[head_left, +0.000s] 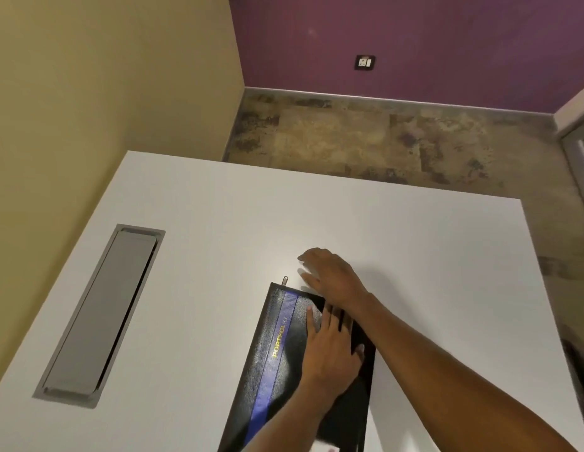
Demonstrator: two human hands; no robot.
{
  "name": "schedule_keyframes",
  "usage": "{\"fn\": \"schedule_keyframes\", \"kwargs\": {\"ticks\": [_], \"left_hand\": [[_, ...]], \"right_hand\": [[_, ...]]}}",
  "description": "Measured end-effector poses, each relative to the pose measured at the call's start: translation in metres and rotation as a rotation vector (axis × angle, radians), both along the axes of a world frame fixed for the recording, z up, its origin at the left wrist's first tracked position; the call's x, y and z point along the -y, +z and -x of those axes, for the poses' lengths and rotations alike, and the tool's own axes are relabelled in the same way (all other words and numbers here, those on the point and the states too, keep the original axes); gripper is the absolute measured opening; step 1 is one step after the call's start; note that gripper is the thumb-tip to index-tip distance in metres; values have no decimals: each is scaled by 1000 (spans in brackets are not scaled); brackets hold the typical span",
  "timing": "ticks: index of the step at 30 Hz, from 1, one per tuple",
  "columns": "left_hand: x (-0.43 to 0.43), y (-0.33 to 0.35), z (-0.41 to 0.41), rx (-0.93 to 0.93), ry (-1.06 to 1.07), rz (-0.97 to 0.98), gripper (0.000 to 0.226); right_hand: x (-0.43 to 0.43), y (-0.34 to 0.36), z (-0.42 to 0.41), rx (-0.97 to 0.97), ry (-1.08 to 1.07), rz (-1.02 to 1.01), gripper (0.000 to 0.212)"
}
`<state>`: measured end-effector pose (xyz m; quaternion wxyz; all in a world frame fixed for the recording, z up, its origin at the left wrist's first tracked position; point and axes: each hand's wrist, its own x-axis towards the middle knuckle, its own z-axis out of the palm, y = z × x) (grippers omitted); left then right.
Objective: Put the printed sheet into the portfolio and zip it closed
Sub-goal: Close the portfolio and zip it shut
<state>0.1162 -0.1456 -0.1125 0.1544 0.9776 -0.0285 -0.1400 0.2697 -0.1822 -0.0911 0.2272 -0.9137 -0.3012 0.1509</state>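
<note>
A black portfolio with a blue stripe and gold lettering lies on the white table, running from the bottom edge up toward the middle. Its metal zip pull sticks out at the far left corner. My left hand rests flat, palm down, on the portfolio's cover. My right hand reaches across just past the far end, palm down with fingers spread. A pale sheet edge seems to show under its fingers, hard to tell from the table. A white scrap of paper peeks out at the near end.
A grey cable hatch is set into the table at the left. The table's far edge borders a mottled brown floor. A yellow wall stands to the left and a purple wall with a socket at the back.
</note>
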Motion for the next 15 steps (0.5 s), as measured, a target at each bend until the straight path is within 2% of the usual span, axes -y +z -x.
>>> {"fn": "schedule_keyframes", "kwargs": {"ticks": [3, 7, 15], "left_hand": [[-18, 12, 10, -1, 70, -8, 79], [-44, 25, 35, 8, 165, -29, 80], [-101, 31, 110, -141, 390, 78, 88]], "right_hand": [[24, 16, 33, -7, -248, -119, 44], [52, 30, 90, -90, -495, -116, 55], [76, 33, 218, -227, -683, -38, 69]]}}
